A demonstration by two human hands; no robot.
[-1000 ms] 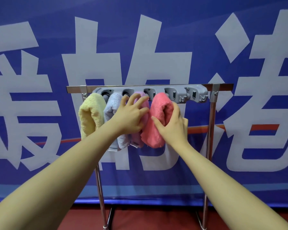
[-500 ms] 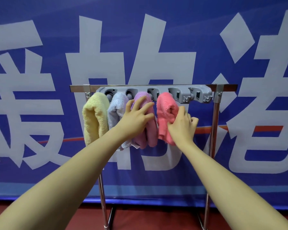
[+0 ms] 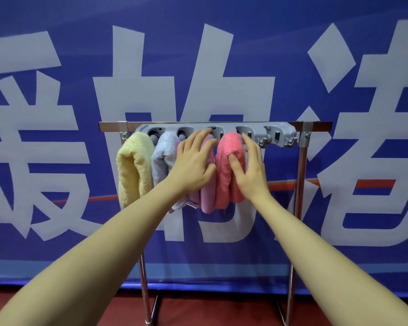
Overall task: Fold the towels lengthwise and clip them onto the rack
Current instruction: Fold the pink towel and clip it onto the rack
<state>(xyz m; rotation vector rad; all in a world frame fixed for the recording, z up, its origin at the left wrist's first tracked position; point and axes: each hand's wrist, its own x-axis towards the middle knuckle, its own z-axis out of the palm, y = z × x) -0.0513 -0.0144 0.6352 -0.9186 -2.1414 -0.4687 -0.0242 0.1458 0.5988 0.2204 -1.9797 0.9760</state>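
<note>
Four towels hang folded from the grey clip rail (image 3: 278,134) of the rack (image 3: 303,161): a yellow towel (image 3: 132,170) at the left end, a pale blue towel (image 3: 163,156) next, a lilac towel (image 3: 207,196) third and a pink towel (image 3: 226,175) fourth. One holder at the right end of the rail has no towel in it.

Your left hand (image 3: 193,165) lies spread over the lilac towel, fingers straight and apart, fingertips up at the rail; it looks as if you are holding the neighbouring towels aside so the pink one has room. Your right hand (image 3: 252,170) is on the pink towel, fingers extended along its right flank and thumb across its front, so the grip here is a loose flat hold and no real pinch. I judge you are seating or smoothing its top in the fourth holder; whether the clip has caught the cloth is hidden behind the fold.

There is no counter in sight. The rack is a chrome frame standing on a dark red floor (image 3: 210,311), in front of a blue banner (image 3: 57,55) with large pale characters and a thin orange stripe.
</note>
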